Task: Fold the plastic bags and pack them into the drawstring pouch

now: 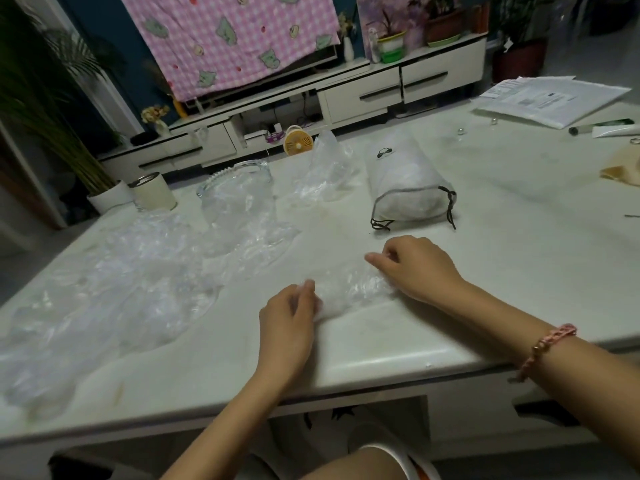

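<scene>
Bag point(349, 292) pinched between left hand point(289, 317), right hand point(419, 268).

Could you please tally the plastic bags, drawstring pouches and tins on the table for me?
Plastic bags: at least 4 (held bag, back bag, middle bag, left heap, which may hide more)
Drawstring pouch: 1
Tin: 1
Total: at least 6
</scene>
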